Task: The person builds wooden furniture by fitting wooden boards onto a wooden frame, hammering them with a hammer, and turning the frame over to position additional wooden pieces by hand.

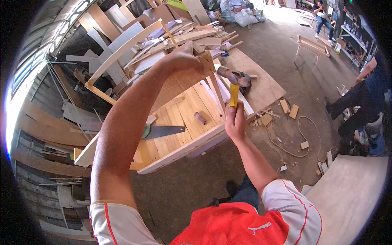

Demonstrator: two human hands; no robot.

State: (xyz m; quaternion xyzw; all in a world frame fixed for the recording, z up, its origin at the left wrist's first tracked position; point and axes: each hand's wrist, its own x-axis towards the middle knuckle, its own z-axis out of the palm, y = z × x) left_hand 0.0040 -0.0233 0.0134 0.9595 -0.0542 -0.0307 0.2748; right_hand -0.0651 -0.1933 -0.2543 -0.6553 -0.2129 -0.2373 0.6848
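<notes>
- A wooden bench [183,148], with a slatted bed edged like a shallow open box, stands in front of the person. A handsaw [165,131] with a green handle lies flat in the bed, partly covered by the left arm; a small brown object [200,118], too small to identify, lies near it.
- The right hand [235,124], at the bench's right end, is closed around the yellow handle of a hammer [234,96], whose head is up beside the bench's top corner.
- The left hand [191,57] is at that top corner; its fingers are largely hidden, so I cannot tell how tightly they grip.
- A dark lump [245,83] right behind the hammer is hard to make out.
- Right of the bench, a second person [359,102] is cut off by the dark edge of the view.
- Beyond the bench are a jumbled pile of scrap wood [196,34] and, farther back, pale sacks [245,17].
- The bench stands on a bare grey floor [175,192]. Right of it lie wood blocks [293,111] and a looping cord [302,136]; far beyond it, a person [322,20] sits near shelves [355,38].
</notes>
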